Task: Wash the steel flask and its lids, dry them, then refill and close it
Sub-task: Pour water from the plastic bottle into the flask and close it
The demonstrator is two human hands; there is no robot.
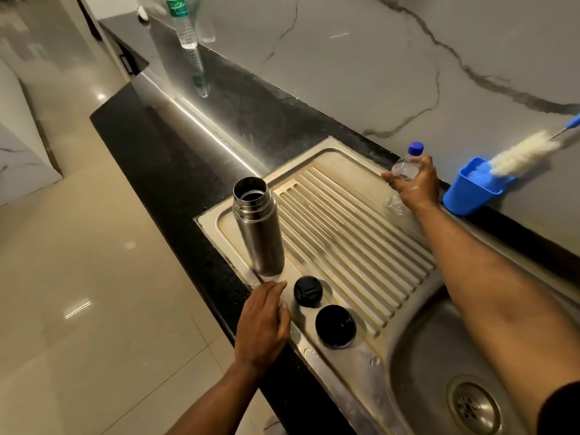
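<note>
Steel flask (258, 227) stands upright and uncapped on the near left corner of the ribbed drainboard (354, 233), its mouth open to the camera. Just in front of its base lies the left hand (262, 324), palm down on the drainboard's front edge, fingers straight and relaxed, their tips close to the flask's foot but not touching it. Right of those fingers sit the two black lids: the smaller inner lid (308, 291) just beside the fingertips, the larger outer lid (335, 326) a little nearer the sink basin (439, 356). Well apart, at the drainboard's far corner, the right hand (414, 183) grips a small clear bottle with a blue cap (408, 163), fingers curled round its body. A blue holder (470, 193) with a white bottle brush (524, 157) stands beside it.
</note>
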